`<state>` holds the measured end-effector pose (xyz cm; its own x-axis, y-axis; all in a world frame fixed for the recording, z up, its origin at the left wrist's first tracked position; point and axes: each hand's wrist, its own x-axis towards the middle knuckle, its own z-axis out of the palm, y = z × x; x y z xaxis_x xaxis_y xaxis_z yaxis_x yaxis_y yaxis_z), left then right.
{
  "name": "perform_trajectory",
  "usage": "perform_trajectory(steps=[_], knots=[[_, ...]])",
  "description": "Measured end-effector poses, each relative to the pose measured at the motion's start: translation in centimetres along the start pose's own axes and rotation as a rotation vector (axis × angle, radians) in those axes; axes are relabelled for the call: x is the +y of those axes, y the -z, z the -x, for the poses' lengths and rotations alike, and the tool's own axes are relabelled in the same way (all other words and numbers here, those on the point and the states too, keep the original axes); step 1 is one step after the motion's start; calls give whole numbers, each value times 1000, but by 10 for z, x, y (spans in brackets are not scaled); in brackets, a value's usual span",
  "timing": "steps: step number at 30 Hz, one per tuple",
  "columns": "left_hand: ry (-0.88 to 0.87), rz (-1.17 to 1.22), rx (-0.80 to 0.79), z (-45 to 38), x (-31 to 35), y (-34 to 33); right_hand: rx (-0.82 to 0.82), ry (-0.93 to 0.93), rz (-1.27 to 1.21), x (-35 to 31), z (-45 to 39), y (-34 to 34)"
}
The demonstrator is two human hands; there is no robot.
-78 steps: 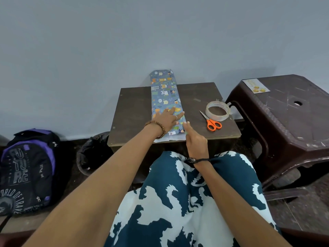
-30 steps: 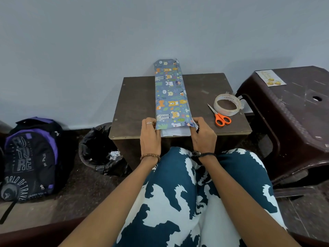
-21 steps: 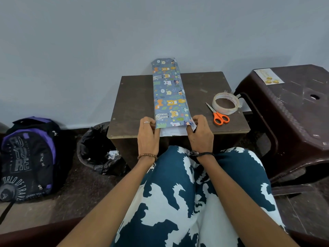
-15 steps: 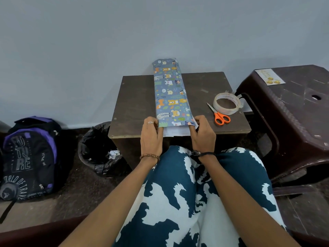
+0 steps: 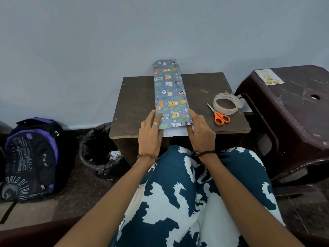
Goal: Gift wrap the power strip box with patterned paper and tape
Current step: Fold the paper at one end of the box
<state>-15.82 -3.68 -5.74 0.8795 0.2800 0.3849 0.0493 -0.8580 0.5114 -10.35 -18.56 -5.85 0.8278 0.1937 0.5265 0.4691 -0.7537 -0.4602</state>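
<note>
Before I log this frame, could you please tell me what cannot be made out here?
Head view only:
- The box is hidden inside the patterned paper.
- Right hand: whether it pinches the paper's corner is hidden by its own fingers.
- Tape roll: lettering too small to read.
- Bin: inside too dark.
- Backpack: cut off by the left edge.

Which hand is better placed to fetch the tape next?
Right. The right hand is beside the tape roll and scissors; the left hand at the parcel's other side can stay put.
</note>
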Motion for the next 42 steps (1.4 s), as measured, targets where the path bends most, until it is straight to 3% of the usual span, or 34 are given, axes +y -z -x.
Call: perform_trajectory(steps=[3, 11, 15, 20, 22, 25, 32, 42], knots=[[-75, -55, -27, 1, -7, 3, 24, 107, 90, 0, 0, 3], [-6, -22, -15, 0, 2, 8, 48, 67, 108, -2, 3, 3], [-122, -78, 36, 2, 5, 10, -130, -111, -97, 7, 3, 4], [-229, 149, -153, -6, -16, 24, -388, -82, -337, 20, -5, 24], [-192, 225, -177, -9, -29, 33, -412, -98, -440, 27, -9, 27], [-116, 167, -213, -22, -45, 45, -385, -78, -462, 33, -18, 25], [-350, 102, -469, -51, -49, 46, -511, 64, -491, 43, -31, 13], [-469, 88, -350, -54, -47, 34, -426, 136, -532, 47, -40, 2]])
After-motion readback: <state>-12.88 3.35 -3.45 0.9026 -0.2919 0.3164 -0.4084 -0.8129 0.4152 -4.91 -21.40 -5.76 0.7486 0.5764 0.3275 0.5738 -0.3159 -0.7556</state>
